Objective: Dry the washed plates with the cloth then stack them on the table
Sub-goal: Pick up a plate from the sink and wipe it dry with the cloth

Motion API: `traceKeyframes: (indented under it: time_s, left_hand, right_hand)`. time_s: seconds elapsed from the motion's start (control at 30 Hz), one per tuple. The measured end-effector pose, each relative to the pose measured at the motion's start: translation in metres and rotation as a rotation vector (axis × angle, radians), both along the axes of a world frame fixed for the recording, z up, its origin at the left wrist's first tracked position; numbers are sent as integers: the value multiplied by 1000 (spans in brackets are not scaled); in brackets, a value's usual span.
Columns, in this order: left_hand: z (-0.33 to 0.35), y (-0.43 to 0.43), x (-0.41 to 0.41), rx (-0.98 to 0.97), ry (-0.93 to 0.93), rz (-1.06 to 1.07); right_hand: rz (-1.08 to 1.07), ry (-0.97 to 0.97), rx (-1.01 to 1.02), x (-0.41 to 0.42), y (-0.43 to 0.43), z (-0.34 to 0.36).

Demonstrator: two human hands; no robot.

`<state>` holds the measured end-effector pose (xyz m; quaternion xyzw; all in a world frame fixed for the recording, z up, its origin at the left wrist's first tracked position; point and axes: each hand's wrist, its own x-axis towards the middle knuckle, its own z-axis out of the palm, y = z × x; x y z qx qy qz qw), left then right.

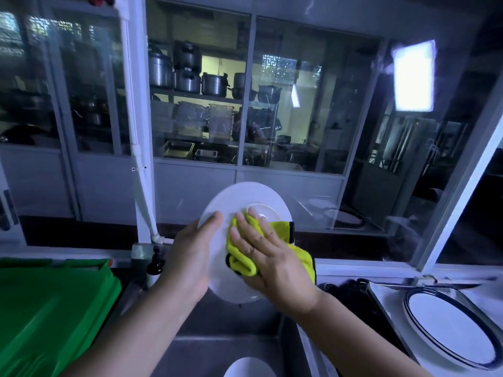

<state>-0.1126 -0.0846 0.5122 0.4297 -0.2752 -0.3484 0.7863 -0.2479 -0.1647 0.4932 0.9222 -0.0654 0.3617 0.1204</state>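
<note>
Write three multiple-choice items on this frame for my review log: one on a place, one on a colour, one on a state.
1. Where do the blue-rimmed oval plates lie?
A. in the sink
B. on the tray at the right
C. on the green lid

2. What colour is the cloth?
A. red
B. white
C. yellow

3. What is the right hand doing?
A. pressing the cloth on the white plate with straight fingers
B. hanging idle
C. lifting a pot

Key:
1 B, the stack sits in the tray at the frame's right.
2 C, it is bright yellow with a dark edge.
3 A, its fingers lie flat on the cloth while the left hand grips the plate's rim.
</note>
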Motion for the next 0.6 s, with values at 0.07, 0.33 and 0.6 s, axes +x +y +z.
traceKeyframes:
  time_s: [0.07, 0.33, 0.6]
  left_hand:
    - [-2, 2, 4, 7, 20, -16]
    - [-4, 16, 18, 18, -174, 13]
    - [-5, 20, -2, -1, -410, -96]
  right_hand:
    - [53, 53, -15, -2, 7, -10]
    - [-4, -265, 290, -32, -7, 3]
    - [-61, -168, 313, 4, -5, 51]
